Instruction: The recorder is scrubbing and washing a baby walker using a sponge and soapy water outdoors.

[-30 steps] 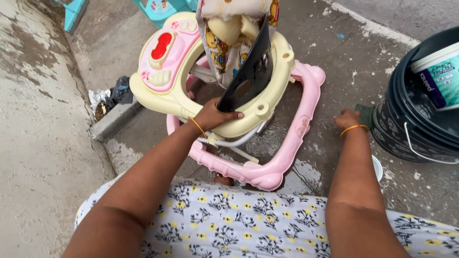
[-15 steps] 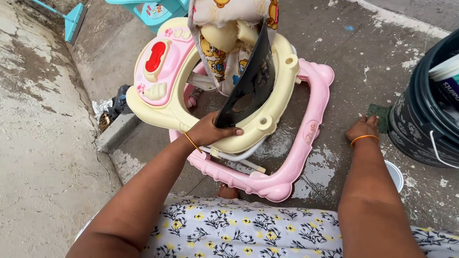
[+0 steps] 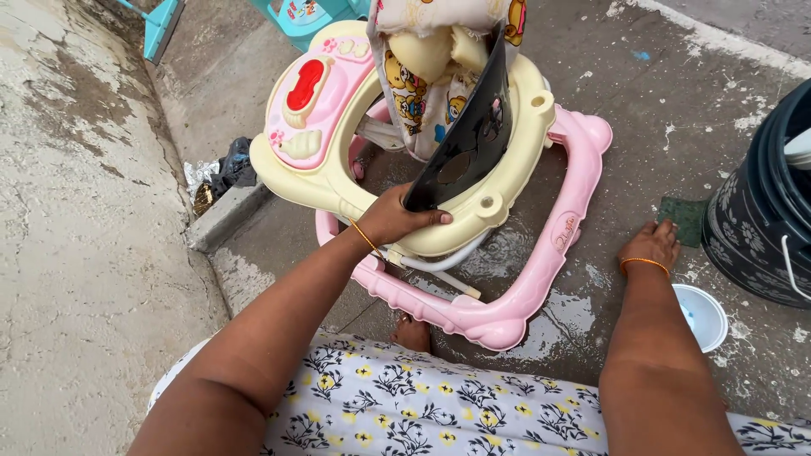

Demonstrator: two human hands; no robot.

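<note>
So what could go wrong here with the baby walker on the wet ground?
The left hand alone steadies the tilted baby walker; on the wet concrete it might slide or tip. The right hand reaches toward the green scrub pad, so balance may suffer. The white bowl by that arm could get knocked.

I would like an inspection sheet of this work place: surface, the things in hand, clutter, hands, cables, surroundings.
Surface: concrete ground, wet patches under and beside the walker.
Things in hand: baby walker with pink base, cream tray and a printed fabric seat; black flat panel stands tilted inside the tray ring; green scrub pad on the ground.
Clutter: dark rags and scraps by the concrete step; small white bowl.
Hands: left hand grips the tray rim at the panel's lower edge; right hand rests on the ground, touching the scrub pad.
Cables: nothing seen.
Surroundings: black bucket at right; turquoise plastic item at top; raised concrete ledge at left.
</note>
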